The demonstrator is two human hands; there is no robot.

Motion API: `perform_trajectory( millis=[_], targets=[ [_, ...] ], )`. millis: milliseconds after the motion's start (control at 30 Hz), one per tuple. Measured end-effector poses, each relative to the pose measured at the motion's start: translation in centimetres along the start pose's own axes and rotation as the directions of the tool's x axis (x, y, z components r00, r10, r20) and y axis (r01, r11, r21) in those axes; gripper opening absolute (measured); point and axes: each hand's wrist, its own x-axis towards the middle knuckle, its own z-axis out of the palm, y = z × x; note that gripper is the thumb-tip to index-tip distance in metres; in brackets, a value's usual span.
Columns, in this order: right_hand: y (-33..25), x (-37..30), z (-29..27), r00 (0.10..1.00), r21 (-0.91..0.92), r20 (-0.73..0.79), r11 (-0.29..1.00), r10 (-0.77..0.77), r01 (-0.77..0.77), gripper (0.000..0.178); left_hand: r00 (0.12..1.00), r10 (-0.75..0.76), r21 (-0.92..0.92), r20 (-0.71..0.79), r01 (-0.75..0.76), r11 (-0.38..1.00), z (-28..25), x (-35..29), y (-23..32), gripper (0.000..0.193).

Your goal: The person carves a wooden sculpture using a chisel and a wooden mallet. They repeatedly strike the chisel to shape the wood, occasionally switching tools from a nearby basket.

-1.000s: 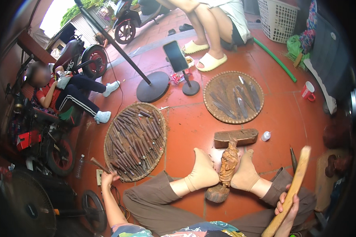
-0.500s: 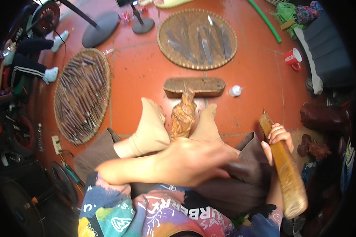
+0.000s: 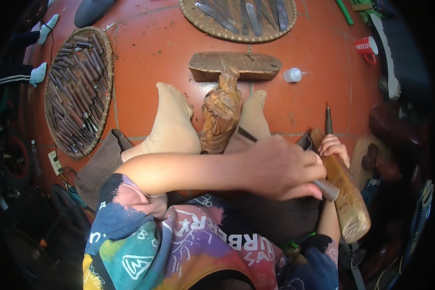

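My left hand (image 3: 281, 166) reaches across my lap, its fingers closed round a chisel; the dark blade (image 3: 247, 135) points toward the carving, and the handle end (image 3: 328, 190) sticks out by the mallet. My right hand (image 3: 334, 148) grips a long wooden mallet (image 3: 347, 195), and a thin pointed tool (image 3: 328, 120) stands up from the same fingers; its lower part is hidden. Between my socked feet (image 3: 173, 123) lies a carved brown wooden figure (image 3: 221, 115). Its far end rests against a wooden block (image 3: 234, 64).
A woven tray of many wood-handled carving tools (image 3: 84, 87) is at left, and a round tray of flat blades (image 3: 237, 34) at the far side. A white squeeze bottle (image 3: 292, 75) stands right of the block. Farther right is a red mug (image 3: 366, 46). Another person's feet (image 3: 38, 73) show at far left.
My left hand has shifted right toward the mallet, and a chisel now shows clearly in it. The pointed tool in my right hand shows more. The view has tilted nearer to me.
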Motion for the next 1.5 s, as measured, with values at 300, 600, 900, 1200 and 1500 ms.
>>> perform_trajectory(
  millis=[300,600,900,1200,1500],
  targets=[
    [-0.8,0.1,0.3,0.99,0.059,-0.001,0.988,0.143,-0.142,0.028,0.998,0.027,0.091,-0.059,-0.022,0.996,0.8,-0.2,-1.3,0.039],
    [-0.6,-0.3,0.3,0.98,0.115,-0.056,0.976,0.19,-0.183,0.028,0.985,0.053,0.068,-0.165,-0.042,0.997,1.0,0.0,-1.9,0.043],
    [0.0,-0.6,0.6,0.993,0.116,-0.108,0.993,0.046,-0.033,0.028,0.956,0.005,-0.011,-0.292,-0.008,1.0,1.0,0.4,-2.3,0.04],
    [0.5,-1.9,-0.2,0.968,-0.248,-0.243,0.96,0.067,-0.129,0.023,0.926,0.033,-0.025,-0.376,-0.046,0.999,1.3,0.2,-3.0,0.036],
    [-0.8,-2.5,-0.3,0.969,-0.562,-0.237,0.804,0.069,-0.195,0.025,0.923,0.026,-0.095,-0.383,-0.067,0.993,0.7,-0.5,-3.1,0.032]
  ],
)
